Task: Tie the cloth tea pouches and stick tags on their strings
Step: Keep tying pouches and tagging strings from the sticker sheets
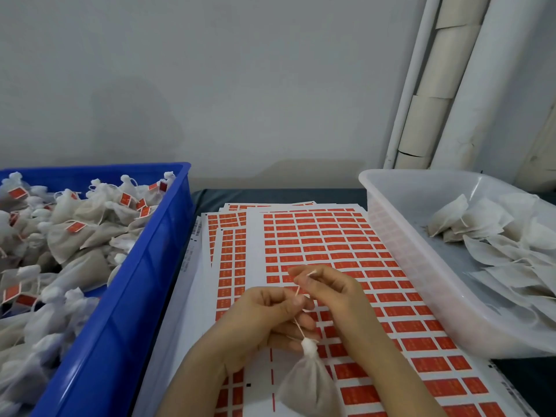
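Observation:
A cloth tea pouch [307, 383], gathered shut at its neck, hangs below my hands over the sticker sheets. Its thin white string [298, 325] runs up from the neck. My left hand [264, 317] pinches the string between thumb and fingers just above the pouch. My right hand [328, 287] pinches the upper end of the string a little higher and further back. A sheet of red rectangular tags [325, 236] lies flat under both hands, with several gaps where tags are gone.
A blue crate [144, 266] on the left holds several tied pouches with red tags. A clear plastic tub [403, 236] on the right holds flat untied pouches [481, 230]. More tag sheets lie stacked beneath. White pipes [445, 79] lean against the wall behind.

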{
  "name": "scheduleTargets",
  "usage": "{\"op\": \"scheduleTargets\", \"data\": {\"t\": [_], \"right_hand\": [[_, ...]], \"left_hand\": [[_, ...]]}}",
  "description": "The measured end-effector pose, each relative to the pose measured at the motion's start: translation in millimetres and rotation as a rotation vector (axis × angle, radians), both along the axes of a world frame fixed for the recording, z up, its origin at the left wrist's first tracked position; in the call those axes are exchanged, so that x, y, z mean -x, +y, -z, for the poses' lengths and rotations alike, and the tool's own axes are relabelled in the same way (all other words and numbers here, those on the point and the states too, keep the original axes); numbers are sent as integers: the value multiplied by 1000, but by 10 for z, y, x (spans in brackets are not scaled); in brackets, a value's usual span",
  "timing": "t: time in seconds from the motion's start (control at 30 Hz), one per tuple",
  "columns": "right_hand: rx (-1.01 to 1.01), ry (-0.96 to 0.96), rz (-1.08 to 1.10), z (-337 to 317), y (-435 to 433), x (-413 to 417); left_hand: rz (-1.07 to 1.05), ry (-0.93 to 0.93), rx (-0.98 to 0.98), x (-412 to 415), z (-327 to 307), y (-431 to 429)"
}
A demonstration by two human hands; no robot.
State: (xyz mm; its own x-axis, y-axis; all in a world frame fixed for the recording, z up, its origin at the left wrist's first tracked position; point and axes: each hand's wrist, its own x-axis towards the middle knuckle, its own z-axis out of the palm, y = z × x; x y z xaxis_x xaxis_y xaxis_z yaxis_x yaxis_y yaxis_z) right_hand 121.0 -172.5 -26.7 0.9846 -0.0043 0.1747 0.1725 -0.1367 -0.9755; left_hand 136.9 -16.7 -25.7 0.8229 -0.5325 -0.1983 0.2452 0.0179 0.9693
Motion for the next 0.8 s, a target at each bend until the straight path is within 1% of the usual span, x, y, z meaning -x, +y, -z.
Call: {"op": "scheduleTargets", "data": {"t": [0.07,0.13,0.2,0.27,0.33,0.4,0.57,0.8], "right_hand": [[84,-1,60,40,9,-22],[244,22,116,98,39,-60],[418,92,140,179,81,-94],[573,159,113,256,123,-108],[757,158,66,338,132,-131],[866,161,62,392,120,-157],[853,167,101,392,114,-185],[760,218,113,338,110,-186]], "left_hand": [[-122,22,-68,-22,29,-14],[-294,-13,-226,-37,63,-31],[-483,-142,-434,-62,114,-36],[-656,-271,-553,-86,167,-29],[-744,-332,-603,-92,171,-20],[-749,-365,-655,-91,180,-12],[-726,-347,-687,-83,208,-17],[-776,-276,-539,-89,182,9]]}}
